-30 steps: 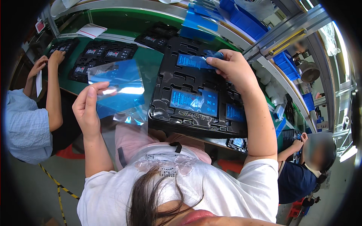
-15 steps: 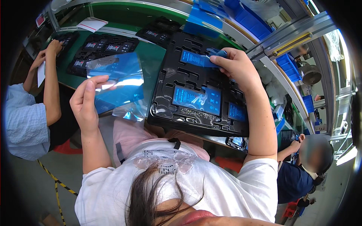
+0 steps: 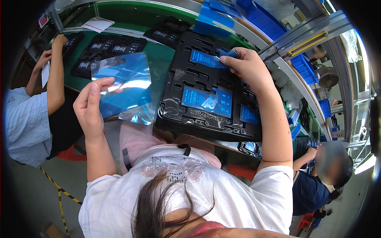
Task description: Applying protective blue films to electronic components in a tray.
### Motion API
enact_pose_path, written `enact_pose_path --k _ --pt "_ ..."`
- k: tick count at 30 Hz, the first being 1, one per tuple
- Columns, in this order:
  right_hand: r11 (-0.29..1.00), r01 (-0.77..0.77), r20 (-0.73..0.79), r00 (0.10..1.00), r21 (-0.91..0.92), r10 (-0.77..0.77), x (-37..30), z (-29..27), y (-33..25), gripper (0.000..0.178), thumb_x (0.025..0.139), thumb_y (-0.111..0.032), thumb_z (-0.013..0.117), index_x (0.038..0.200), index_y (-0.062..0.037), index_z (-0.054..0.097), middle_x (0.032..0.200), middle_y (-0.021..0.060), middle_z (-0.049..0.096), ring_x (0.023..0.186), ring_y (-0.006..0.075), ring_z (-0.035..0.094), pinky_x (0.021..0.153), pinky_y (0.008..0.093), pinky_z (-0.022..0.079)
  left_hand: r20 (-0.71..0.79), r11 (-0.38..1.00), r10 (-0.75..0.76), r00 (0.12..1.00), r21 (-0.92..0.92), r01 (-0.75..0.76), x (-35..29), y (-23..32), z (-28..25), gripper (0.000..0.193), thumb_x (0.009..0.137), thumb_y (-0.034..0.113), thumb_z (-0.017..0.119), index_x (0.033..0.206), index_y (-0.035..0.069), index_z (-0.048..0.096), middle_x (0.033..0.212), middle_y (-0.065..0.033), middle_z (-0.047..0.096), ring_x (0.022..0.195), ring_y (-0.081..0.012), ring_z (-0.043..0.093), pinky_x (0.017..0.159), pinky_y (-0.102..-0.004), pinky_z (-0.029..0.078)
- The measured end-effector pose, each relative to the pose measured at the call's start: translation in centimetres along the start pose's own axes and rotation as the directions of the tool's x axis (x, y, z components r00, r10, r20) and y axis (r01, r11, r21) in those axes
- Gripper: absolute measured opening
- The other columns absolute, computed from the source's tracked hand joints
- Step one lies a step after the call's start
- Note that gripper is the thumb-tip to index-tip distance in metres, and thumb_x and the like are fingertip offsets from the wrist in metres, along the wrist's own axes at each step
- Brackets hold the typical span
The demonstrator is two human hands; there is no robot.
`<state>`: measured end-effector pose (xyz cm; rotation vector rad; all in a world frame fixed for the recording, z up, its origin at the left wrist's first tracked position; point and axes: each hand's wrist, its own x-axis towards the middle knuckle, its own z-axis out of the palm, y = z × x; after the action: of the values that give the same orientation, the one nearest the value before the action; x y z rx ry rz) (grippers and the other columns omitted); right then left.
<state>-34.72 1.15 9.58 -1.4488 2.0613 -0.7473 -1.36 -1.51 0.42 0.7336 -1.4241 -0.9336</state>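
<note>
My left hand [image 3: 91,105] pinches a clear, bluish stack of plastic film sheets [image 3: 133,69] between thumb and fingers, left of the black tray. My right hand [image 3: 254,71] is closed on a small piece of blue film [image 3: 227,52] over the tray's upper part. Under that film lies a flat blue-covered battery [image 3: 201,58] in its slot. The black moulded tray [image 3: 174,109] holds a larger blue-covered battery [image 3: 206,101] nearer me and another [image 3: 249,114] to the right, by my forearm. My fingers hide the far end of the upper battery.
More black trays with batteries [image 3: 107,45] stand left on the green table [image 3: 158,59]. Beyond are a white paper [image 3: 97,24] and hanging blue film [image 3: 214,20]. A metal frame [image 3: 305,35] borders the right. Co-workers sit at left [image 3: 29,123] and right [image 3: 311,190].
My right hand has shifted slightly left and down with the blue film. The film sheets in my left hand have tilted a little. The co-worker at left has moved an arm.
</note>
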Motion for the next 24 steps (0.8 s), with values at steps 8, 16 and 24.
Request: enact_pose_path --k 8,16,24 --pt "0.966 0.121 -0.043 0.990 -0.229 -0.134 -0.3 0.5 -0.7 0.024 0.076 -0.022 0.067 0.082 0.0011 0.061 0.074 0.0129 0.063 0.071 0.0227 0.061 0.067 0.0330 0.048 0.004 0.999 0.033 0.999 0.037 -0.034 0.0 0.9 0.2 0.034 0.095 0.019 0.043 0.097 -0.009 0.062 0.091 -0.0152 0.066 0.078 -0.0206 0.066 0.079 -0.0278 0.045" --pt "0.804 0.349 -0.458 0.682 -0.482 -0.571 -1.9 -1.1 -0.1 0.044 0.070 -0.006 0.060 0.112 -0.0016 0.047 0.091 0.0166 0.058 0.082 0.0331 0.061 0.072 0.0393 0.049 0.000 0.993 0.092 0.996 0.080 -0.091 -0.6 2.2 0.3 0.036 0.095 0.021 0.041 0.096 -0.008 0.062 0.086 -0.0156 0.066 0.077 -0.0193 0.065 0.077 -0.0279 0.045" --pt "0.362 0.922 -0.361 0.294 -0.137 -0.885 -5.6 -0.2 -4.1 0.043 0.067 -0.034 0.078 0.093 -0.0025 0.061 0.079 0.0088 0.058 0.075 0.0228 0.057 0.068 0.0333 0.045 0.113 0.966 0.198 0.974 -0.191 -0.175 -1.2 6.3 2.2 0.044 0.095 0.033 0.041 0.096 -0.007 0.060 0.077 -0.0183 0.064 0.073 -0.0233 0.063 0.070 -0.0303 0.050"
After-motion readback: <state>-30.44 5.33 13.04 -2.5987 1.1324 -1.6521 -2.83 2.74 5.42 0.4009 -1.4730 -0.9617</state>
